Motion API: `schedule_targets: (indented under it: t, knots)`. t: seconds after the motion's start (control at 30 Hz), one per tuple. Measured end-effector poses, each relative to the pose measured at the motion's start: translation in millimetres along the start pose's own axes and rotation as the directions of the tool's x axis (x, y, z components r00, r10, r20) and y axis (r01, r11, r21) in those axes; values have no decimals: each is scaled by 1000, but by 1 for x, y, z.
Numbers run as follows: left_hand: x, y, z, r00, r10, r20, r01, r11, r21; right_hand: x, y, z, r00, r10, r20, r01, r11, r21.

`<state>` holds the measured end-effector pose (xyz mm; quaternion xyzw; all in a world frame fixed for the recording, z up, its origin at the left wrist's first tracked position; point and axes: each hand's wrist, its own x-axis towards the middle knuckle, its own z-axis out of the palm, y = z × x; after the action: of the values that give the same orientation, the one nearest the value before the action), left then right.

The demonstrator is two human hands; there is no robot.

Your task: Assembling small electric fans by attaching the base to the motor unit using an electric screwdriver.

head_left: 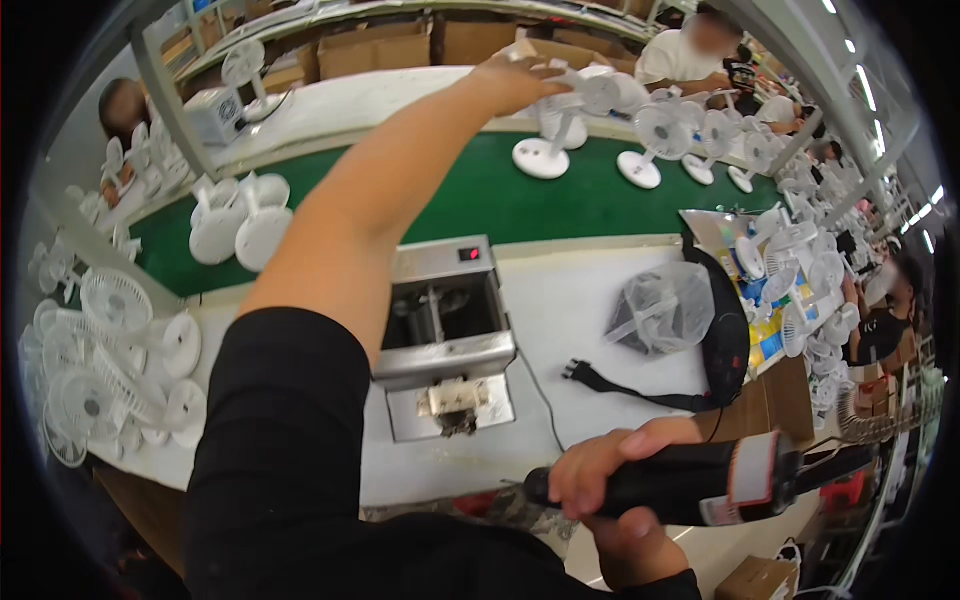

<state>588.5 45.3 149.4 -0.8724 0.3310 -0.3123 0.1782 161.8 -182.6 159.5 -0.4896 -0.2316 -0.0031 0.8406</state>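
Note:
My left arm stretches across to the far side of the green conveyor belt [440, 195]. My left hand [512, 82] is closed at the head of a white desk fan [541, 158] that stands on its round base; the exact grip is partly hidden. Low on the right, my right hand [610, 480] is wrapped round a black electric screwdriver [690, 482], its tip pointing left and its cord end to the right. Between my arms sits a metal screw feeder machine [440, 355] with a red display, on the white workbench [570, 400].
More white fans [660, 135] stand along the belt, and others [115, 370] crowd the bench at left. A clear plastic bag [662, 308] and a black strap [640, 392] lie right of the machine. Cardboard boxes [375, 50] line the back. Other people sit beyond the belt.

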Motion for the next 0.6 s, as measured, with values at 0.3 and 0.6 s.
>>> schedule_targets:
  t: [0.3,0.6]
  knots:
    - [20,6,-39,876,-149,459,163,987,9,-1,4,-6,997,61,-54,-59,997,44]
    - [-97,-60,-39,815,-502,291,504,860,74,-7,3,-20,997,51,52,-52,998,24]
